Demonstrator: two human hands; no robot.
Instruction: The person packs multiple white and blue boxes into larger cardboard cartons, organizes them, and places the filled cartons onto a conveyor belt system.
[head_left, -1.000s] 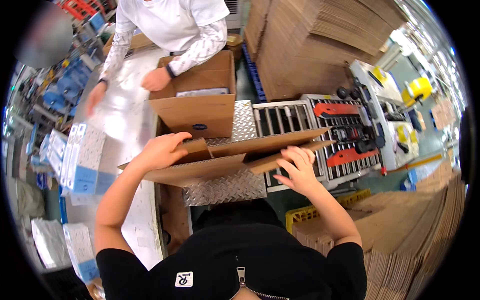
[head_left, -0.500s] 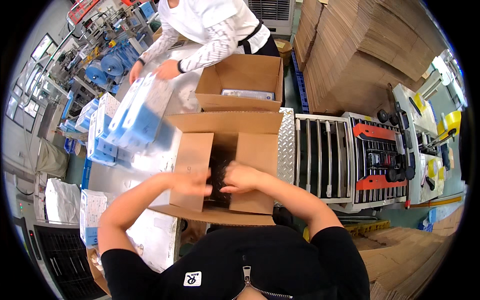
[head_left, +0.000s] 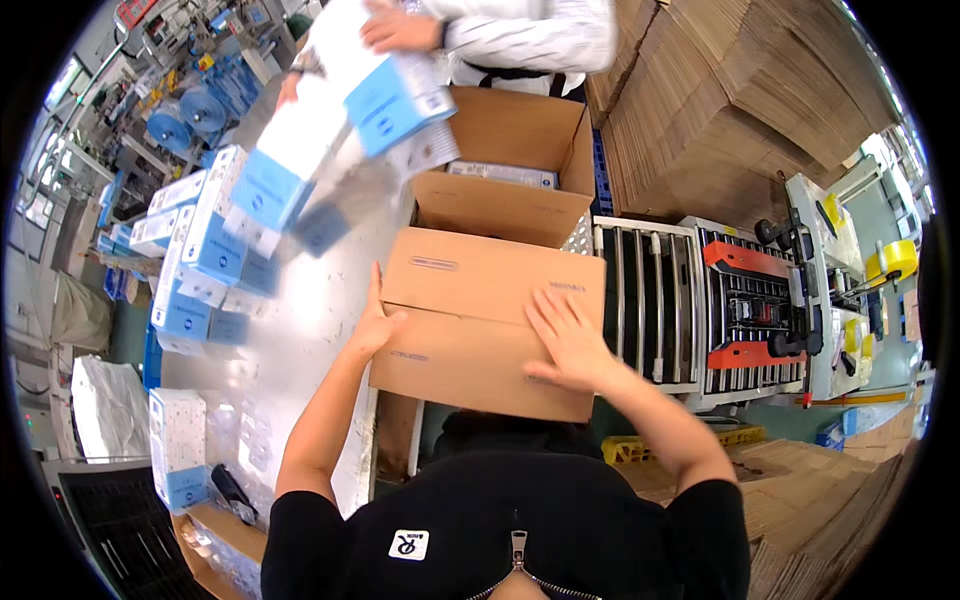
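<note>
A brown cardboard box (head_left: 470,300) lies in front of me with its top flaps folded flat. My left hand (head_left: 377,325) grips its left side, thumb on top. My right hand (head_left: 567,338) lies flat, fingers spread, pressing the top flaps near the right side. Behind it stands a second, open cardboard box (head_left: 520,150) with white packs inside.
A person across the table holds a bundle of white and blue boxes (head_left: 385,85). More white and blue boxes (head_left: 205,240) are stacked at my left. A roller conveyor and taping machine (head_left: 740,300) stand at my right, with flat cardboard stacks (head_left: 760,110) behind.
The box's flaps were open with both my hands inside; now the flaps are folded down and my hands rest on the outside. The other person has lifted a bundle of boxes.
</note>
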